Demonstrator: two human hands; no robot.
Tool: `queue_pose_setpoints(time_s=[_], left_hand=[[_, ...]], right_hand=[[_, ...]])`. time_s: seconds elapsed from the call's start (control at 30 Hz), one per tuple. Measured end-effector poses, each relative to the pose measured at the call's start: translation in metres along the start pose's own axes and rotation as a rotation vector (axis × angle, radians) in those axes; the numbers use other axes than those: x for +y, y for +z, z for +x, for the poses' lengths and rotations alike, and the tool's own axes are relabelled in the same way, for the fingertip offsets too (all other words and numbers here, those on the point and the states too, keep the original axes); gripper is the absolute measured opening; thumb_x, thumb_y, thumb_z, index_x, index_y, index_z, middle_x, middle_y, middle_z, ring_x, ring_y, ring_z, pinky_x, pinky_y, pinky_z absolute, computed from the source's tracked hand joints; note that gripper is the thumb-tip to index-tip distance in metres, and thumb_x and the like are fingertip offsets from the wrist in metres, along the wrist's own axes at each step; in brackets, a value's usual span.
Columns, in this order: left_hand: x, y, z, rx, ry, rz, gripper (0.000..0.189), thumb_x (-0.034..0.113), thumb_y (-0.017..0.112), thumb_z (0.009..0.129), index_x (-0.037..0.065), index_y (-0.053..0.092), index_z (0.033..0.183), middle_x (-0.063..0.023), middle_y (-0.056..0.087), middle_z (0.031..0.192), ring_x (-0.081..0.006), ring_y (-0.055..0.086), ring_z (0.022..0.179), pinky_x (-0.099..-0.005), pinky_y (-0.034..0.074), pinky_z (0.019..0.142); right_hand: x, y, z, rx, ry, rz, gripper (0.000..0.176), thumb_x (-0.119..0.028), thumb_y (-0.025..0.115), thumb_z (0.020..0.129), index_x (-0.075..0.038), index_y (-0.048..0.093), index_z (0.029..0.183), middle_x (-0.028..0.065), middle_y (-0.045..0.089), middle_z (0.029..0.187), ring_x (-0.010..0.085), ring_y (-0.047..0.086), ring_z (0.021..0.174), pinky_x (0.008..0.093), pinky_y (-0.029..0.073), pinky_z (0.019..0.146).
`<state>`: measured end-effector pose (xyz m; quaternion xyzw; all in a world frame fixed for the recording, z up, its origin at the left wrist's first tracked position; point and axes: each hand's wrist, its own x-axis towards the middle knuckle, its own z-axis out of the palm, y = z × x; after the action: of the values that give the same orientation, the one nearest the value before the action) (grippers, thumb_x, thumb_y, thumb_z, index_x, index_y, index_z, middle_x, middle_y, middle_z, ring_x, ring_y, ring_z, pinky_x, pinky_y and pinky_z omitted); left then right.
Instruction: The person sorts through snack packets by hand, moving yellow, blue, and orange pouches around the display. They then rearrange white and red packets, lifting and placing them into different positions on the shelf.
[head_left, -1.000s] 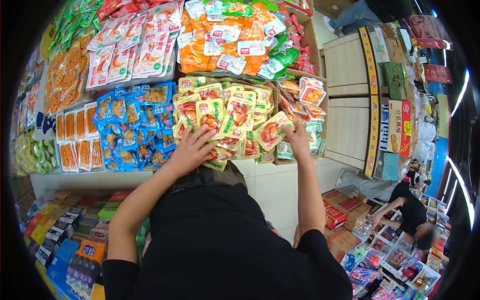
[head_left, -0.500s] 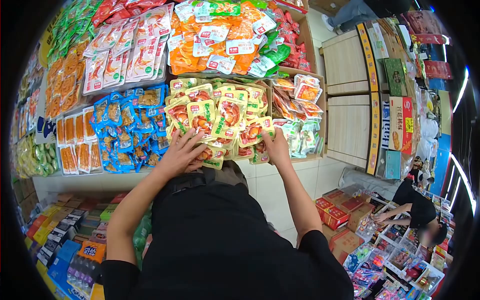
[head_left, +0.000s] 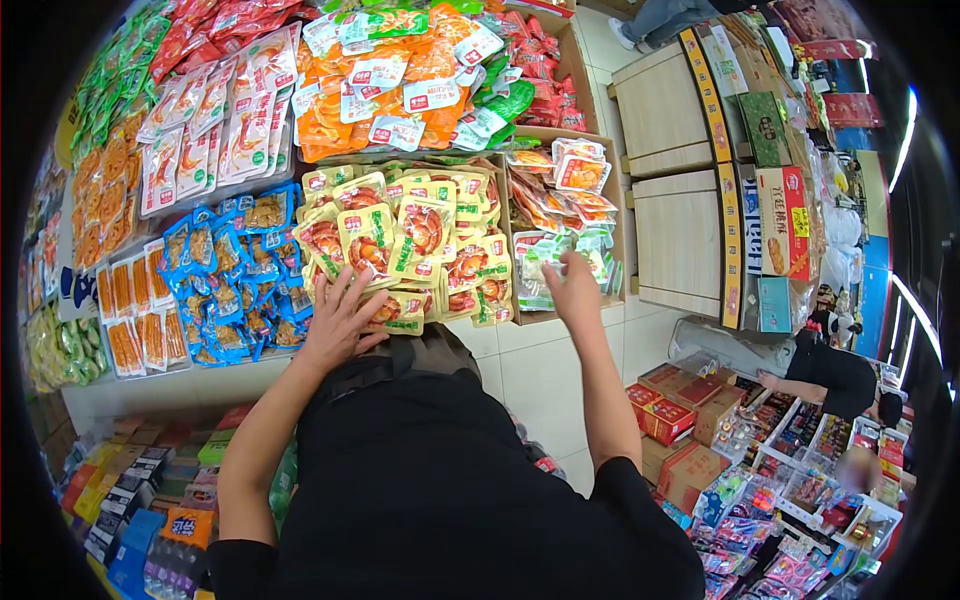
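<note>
My left hand (head_left: pixel 340 318) lies with spread fingers on the lower left of a pile of yellow snack packets (head_left: pixel 425 228). My right hand (head_left: pixel 573 288) is raised over the green and white packets (head_left: pixel 541 262) in the cardboard box to the right, its fingers bent; whether anything is between them is too small to tell. Blue packets (head_left: pixel 240 270) lie to the left of the yellow pile. Orange and white packets (head_left: pixel 582 172) fill the upper part of the right-hand box.
Orange packets (head_left: pixel 390 75) and white-red packets (head_left: pixel 262 110) lie behind. Wooden cabinets (head_left: pixel 677 235) stand at the right. Red cartons (head_left: pixel 668 418) are on the floor. A person in black (head_left: pixel 835 375) bends over trays at lower right.
My right hand has left the yellow packets and moved right, over the green and white ones. My left hand stays on the yellow pile. The view has shifted, and the person at right has moved.
</note>
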<state>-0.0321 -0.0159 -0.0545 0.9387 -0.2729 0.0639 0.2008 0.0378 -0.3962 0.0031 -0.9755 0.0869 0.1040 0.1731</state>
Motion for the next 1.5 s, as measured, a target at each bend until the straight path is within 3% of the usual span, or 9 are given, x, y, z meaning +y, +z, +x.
queue_pose_setpoints(time_s=[0.17,0.27,0.5,0.73,0.9,1.03,1.2,1.37,1.5], left_hand=[[0.003,0.002,0.002,-0.011,0.0,0.0,0.077,0.047,0.074,0.067,0.026,0.042,0.134,-0.0073,0.028,0.147,-0.0327,0.022,0.136,-0.0593,0.013,0.108],[0.005,0.003,0.004,-0.027,0.018,0.035,0.077,0.047,0.074,0.068,0.026,0.042,0.134,-0.0076,0.028,0.147,-0.0327,0.022,0.137,-0.0592,0.013,0.108],[0.006,0.005,0.004,0.036,-0.128,0.043,0.076,0.043,0.075,0.069,0.02,0.044,0.134,-0.0118,0.027,0.147,-0.0358,0.021,0.136,-0.0584,0.015,0.107],[0.003,0.002,0.004,0.122,-0.207,-0.006,0.071,0.036,0.077,0.068,0.014,0.046,0.127,-0.0121,0.029,0.145,-0.0351,0.023,0.135,-0.0564,0.018,0.107],[0.002,-0.006,0.008,0.203,-0.236,-0.105,0.049,0.029,0.075,0.072,0.009,0.052,0.11,-0.0088,0.038,0.14,-0.0331,0.028,0.133,-0.0571,0.018,0.107],[0.002,-0.019,0.012,0.234,-0.285,-0.124,0.027,0.018,0.071,0.075,0.009,0.052,0.091,-0.0056,0.054,0.123,-0.0302,0.038,0.126,-0.0578,0.019,0.106],[0.001,-0.037,0.011,0.187,-0.484,-0.532,0.016,0.009,0.066,0.081,0.006,0.052,0.089,-0.007,0.061,0.091,-0.0259,0.056,0.098,-0.0401,0.04,0.09],[0.0,-0.06,0.039,0.345,-0.686,-0.803,0.01,0.009,0.058,0.089,0.001,0.051,0.09,-0.008,0.057,0.082,-0.0177,0.054,0.076,-0.0291,0.044,0.071],[-0.018,-0.071,0.072,0.44,-0.584,-0.71,0.011,0.01,0.057,0.089,0.001,0.051,0.092,-0.0079,0.055,0.083,-0.0165,0.053,0.074,-0.0283,0.044,0.071]], right_hand=[[0.01,0.003,-0.016,-0.044,-0.044,-0.05,0.057,-0.028,0.073,0.075,-0.003,0.05,0.12,0.0232,0.051,0.119,0.0387,0.048,0.111,0.0439,0.042,0.093],[0.015,0.02,-0.022,-0.153,-0.158,-0.058,0.084,-0.028,0.076,0.071,-0.007,0.031,0.14,0.0234,0.029,0.141,0.0411,0.028,0.129,0.0461,0.028,0.108],[0.007,-0.002,-0.017,-0.258,-0.322,-0.097,0.09,-0.021,0.08,0.066,-0.016,0.031,0.142,0.0193,0.027,0.144,0.0405,0.03,0.13,0.0461,0.031,0.107],[0.037,0.007,0.005,-0.112,-0.449,-0.151,0.069,-0.02,0.075,0.07,-0.014,0.043,0.131,0.0185,0.041,0.136,0.0343,0.045,0.12,0.0415,0.042,0.097],[0.046,0.006,0.02,0.064,-0.148,0.2,0.045,-0.018,0.068,0.077,-0.002,0.05,0.115,0.0189,0.055,0.115,0.0341,0.057,0.098,0.0418,0.047,0.086],[0.036,0.006,0.009,-0.109,-0.071,-0.165,0.029,-0.018,0.064,0.08,0.002,0.056,0.1,0.0237,0.053,0.113,0.0381,0.057,0.095,0.0419,0.048,0.08],[0.034,-0.033,0.019,0.065,-0.035,-0.039,0.026,-0.02,0.063,0.081,0.002,0.057,0.092,0.0199,0.063,0.087,0.0358,0.062,0.081,0.0428,0.05,0.072],[0.045,-0.037,0.035,0.008,0.184,0.995,0.014,-0.018,0.06,0.088,-0.005,0.057,0.09,0.0071,0.065,0.082,0.0108,0.061,0.067,0.0256,0.05,0.058],[0.062,-0.001,0.037,-0.228,0.381,1.015,0.015,-0.018,0.06,0.089,-0.005,0.058,0.095,0.0045,0.064,0.082,0.0105,0.061,0.066,0.0228,0.049,0.055]])
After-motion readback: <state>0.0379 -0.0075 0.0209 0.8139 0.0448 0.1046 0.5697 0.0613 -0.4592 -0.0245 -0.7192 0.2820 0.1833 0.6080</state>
